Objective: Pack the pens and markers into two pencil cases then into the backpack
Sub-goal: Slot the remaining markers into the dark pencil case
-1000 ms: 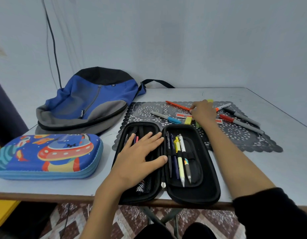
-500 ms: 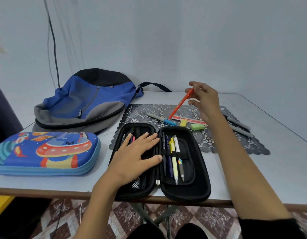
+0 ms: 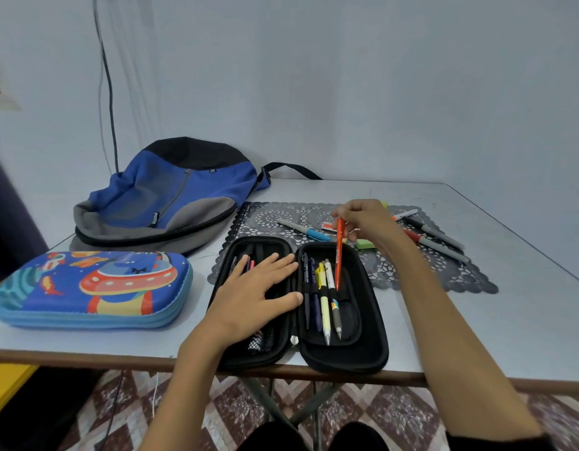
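Orange pen (image 3: 339, 252), pinched by the right hand (image 3: 366, 222), points down into the right half of one open black case (image 3: 346, 359), beside four strapped pens (image 3: 324, 297). Left hand (image 3: 255, 294) lies flat, fingers straight, on its left half. One closed blue case (image 3: 86, 288) sits near left, one backpack (image 3: 171, 200) behind it.

Right hand (image 3: 368, 222) pinches orange pen (image 3: 339, 252) over open black pencil case (image 3: 346, 356); left hand (image 3: 255, 297) flat on its left half.

— Where does the single view sit?
— On the person's head, above and just nearer than the black pencil case (image 3: 372, 353), close over it, tilted forward and down.
— How far does it reach?
— Past the case across the table (image 3: 525, 314) to the wall (image 3: 346, 92) (wide lens); nearer than the case, the floor (image 3: 395, 415).
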A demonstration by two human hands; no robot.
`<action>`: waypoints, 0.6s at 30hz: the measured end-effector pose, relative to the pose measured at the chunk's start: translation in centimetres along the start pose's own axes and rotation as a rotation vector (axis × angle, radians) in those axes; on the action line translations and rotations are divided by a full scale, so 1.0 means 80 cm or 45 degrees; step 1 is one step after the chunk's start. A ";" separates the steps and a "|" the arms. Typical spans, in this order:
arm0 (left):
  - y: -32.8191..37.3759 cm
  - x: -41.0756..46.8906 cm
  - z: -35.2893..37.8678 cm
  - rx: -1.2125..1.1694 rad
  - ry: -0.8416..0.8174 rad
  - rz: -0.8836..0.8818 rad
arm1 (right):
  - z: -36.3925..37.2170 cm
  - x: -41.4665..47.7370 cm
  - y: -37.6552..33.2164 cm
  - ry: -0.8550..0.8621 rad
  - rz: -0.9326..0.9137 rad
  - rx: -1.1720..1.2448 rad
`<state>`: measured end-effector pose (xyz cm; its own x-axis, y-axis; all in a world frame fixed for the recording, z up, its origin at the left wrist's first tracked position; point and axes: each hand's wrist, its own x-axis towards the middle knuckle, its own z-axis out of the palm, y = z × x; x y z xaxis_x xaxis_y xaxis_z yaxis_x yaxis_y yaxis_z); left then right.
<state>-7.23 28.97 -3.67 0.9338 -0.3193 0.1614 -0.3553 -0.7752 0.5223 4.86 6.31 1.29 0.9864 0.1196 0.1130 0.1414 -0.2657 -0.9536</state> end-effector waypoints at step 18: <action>0.000 0.000 0.001 -0.006 0.014 0.002 | -0.003 -0.009 0.001 -0.227 0.055 -0.335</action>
<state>-7.24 28.93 -3.71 0.9338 -0.3141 0.1712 -0.3562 -0.7720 0.5264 4.18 5.97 1.20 0.9651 0.2620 0.0009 0.1392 -0.5097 -0.8490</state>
